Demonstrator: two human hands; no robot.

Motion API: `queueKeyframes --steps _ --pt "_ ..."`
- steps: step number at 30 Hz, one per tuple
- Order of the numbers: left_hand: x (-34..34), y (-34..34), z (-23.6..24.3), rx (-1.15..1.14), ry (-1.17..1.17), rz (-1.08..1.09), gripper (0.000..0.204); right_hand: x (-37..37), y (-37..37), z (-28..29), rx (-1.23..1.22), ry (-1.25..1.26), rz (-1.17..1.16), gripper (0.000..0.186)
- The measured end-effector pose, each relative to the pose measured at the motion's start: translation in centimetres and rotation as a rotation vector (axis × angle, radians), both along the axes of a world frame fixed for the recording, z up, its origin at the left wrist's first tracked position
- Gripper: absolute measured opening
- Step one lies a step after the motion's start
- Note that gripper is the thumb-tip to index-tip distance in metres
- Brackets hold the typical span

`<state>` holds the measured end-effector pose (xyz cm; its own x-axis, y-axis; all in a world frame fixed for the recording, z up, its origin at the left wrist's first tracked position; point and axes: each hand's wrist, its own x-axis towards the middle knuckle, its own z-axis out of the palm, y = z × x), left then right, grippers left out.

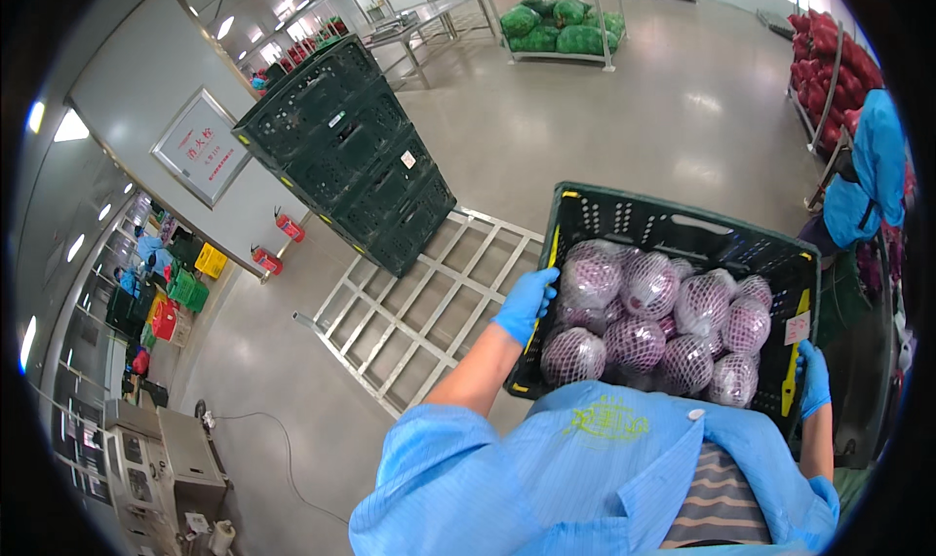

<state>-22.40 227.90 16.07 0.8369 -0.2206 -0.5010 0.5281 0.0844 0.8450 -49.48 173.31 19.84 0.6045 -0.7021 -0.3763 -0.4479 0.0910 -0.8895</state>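
A dark green plastic crate [639, 210] with yellow strips on its ends is held in front of my body. Inside lie several round purple vegetables [636, 344], wrapped in clear film and white netting; they look like red cabbages. My left hand [527, 306], in a blue glove, is closed on the crate's left end. At the opposite end my right hand [812, 379], also gloved in blue, grips the side below a small white label [798, 328]. The fingers of both hands are partly hidden by the crate walls.
A stack of dark green crates [361, 166] stands on a metal grid pallet [429, 307] ahead to the left. Two fire extinguishers [290, 225] are by the wall. Green sacks [561, 25] fill a rack farther off. At right, a person in blue [863, 181] is near red sacks [829, 69].
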Motion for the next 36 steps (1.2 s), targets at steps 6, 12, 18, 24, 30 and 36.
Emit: queueKeyframes --steps 6,12,18,24,30,36 --pt "2.4 1.7 0.6 0.024 -0.103 -0.093 0.024 -2.5 3.1 0.3 -0.014 -0.032 -0.056 0.023" --pt "-1.9 2.5 1.0 0.126 -0.098 -0.106 0.026 -4.2 2.4 -0.1 -0.001 0.021 0.013 0.018" --pt "-7.4 3.3 0.3 0.047 -0.066 0.017 0.031 -5.1 -0.1 0.8 0.012 0.056 0.028 0.022" --pt "-12.9 6.7 -1.5 -0.073 -0.112 0.112 0.033 -6.0 3.1 4.5 -0.088 -0.022 0.172 0.025" --pt "-20.0 5.3 -0.2 -0.074 0.030 0.298 0.026 -1.8 0.1 7.5 -0.089 -0.002 0.326 0.025" --pt "-27.6 2.6 0.6 -0.064 -0.009 0.547 0.025 3.7 -3.7 5.3 0.037 0.031 0.589 0.019"
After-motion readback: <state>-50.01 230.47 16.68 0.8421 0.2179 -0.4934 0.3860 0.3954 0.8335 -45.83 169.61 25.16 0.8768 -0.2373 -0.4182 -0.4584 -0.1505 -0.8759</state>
